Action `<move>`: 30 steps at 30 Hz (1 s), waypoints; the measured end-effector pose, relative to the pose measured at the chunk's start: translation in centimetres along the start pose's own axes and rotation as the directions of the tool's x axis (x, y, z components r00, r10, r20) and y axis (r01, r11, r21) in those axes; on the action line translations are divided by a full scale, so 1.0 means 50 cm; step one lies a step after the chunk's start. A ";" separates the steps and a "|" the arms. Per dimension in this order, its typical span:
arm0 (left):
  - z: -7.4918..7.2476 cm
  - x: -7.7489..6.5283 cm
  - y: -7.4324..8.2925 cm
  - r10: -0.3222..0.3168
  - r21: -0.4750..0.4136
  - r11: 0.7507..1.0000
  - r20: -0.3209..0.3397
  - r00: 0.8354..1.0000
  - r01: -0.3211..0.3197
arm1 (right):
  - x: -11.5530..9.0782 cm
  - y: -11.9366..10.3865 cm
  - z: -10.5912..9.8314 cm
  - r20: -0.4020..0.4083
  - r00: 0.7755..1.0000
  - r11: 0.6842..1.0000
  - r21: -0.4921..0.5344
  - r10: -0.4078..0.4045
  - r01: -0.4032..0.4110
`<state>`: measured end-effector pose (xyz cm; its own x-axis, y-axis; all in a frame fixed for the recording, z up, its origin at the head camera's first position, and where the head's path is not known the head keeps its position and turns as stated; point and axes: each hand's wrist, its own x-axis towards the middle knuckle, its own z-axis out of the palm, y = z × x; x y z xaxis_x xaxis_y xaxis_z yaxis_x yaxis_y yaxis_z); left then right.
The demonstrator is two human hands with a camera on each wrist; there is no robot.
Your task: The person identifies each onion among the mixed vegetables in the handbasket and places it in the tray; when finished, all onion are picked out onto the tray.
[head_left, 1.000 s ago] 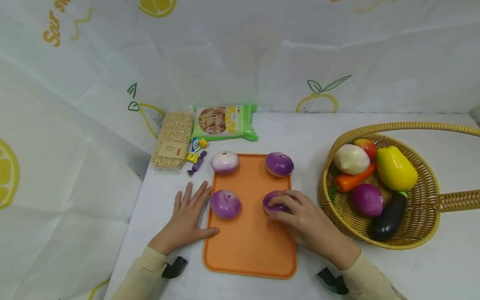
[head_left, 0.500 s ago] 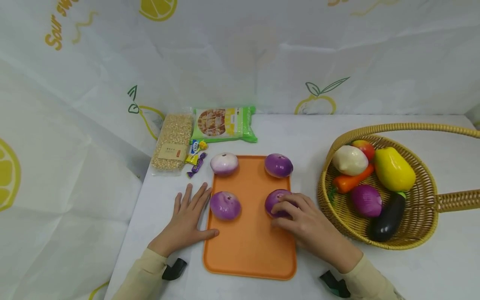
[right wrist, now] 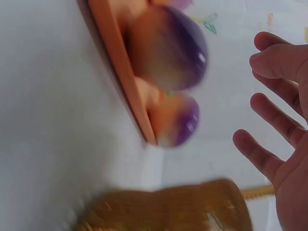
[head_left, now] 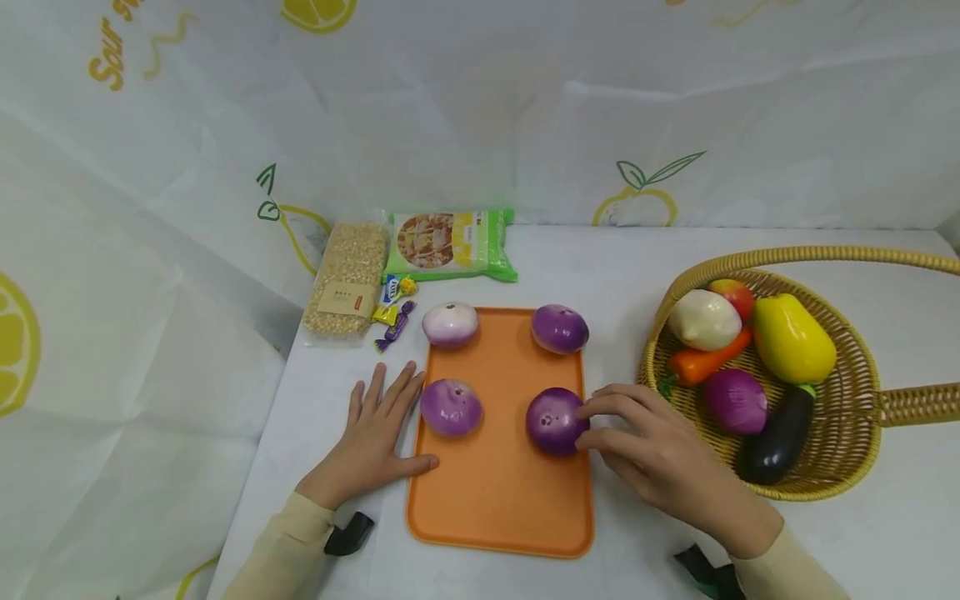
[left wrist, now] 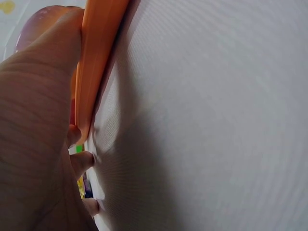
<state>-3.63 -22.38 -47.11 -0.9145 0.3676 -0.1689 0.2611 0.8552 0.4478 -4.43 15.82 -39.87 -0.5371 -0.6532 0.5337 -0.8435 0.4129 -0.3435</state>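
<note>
Right hand, spread; left hand, spread; nearby vegetable — round, glossy, deep purple

Table, white-surfaced, seen from its near side. Directly upon it:

One orange tray, rectangular with rounded corners, low rim, laid flat at the middle, long sides running away from me.

One wicker basket, tan, round-bodied, arched handle, standing right of the tray and apart from it.

One clear bag of pale grains, labelled, lying far left.

One green-and-white packet, flat, just beside the bag, near the far edge.

Wrapped sweets, blue-and-yellow and purple, between bag and tray.
</note>
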 end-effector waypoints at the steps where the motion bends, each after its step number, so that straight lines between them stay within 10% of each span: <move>1: 0.000 0.000 0.000 0.000 0.004 1.000 0.001 1.000 0.000 | -0.001 0.001 -0.014 -0.031 1.000 1.000 0.003 0.005 -0.005; 9: -0.001 0.001 -0.002 0.002 0.002 1.000 0.005 1.000 -0.002 | -0.036 0.038 -0.125 -0.207 0.963 0.980 -0.061 0.173 -0.189; 16: 0.000 0.003 -0.002 -0.002 -0.006 1.000 0.009 1.000 0.002 | -0.112 0.084 -0.160 -0.011 0.831 0.809 -0.220 0.557 -0.545; 20: 0.002 0.003 -0.002 0.000 0.003 1.000 0.003 1.000 0.000 | -0.137 0.104 -0.152 0.082 0.777 0.771 -0.230 0.624 -0.594; 30: -0.001 0.004 0.000 -0.005 -0.006 1.000 0.017 1.000 0.005 | -0.153 0.117 -0.138 0.145 0.750 0.760 -0.226 0.645 -0.609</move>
<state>-3.82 -22.34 -47.08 -0.9105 0.3693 -0.1859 0.2542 0.8547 0.4526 -5.28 27.62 -40.64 -0.9464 -0.3161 0.0665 -0.3146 0.8555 -0.4112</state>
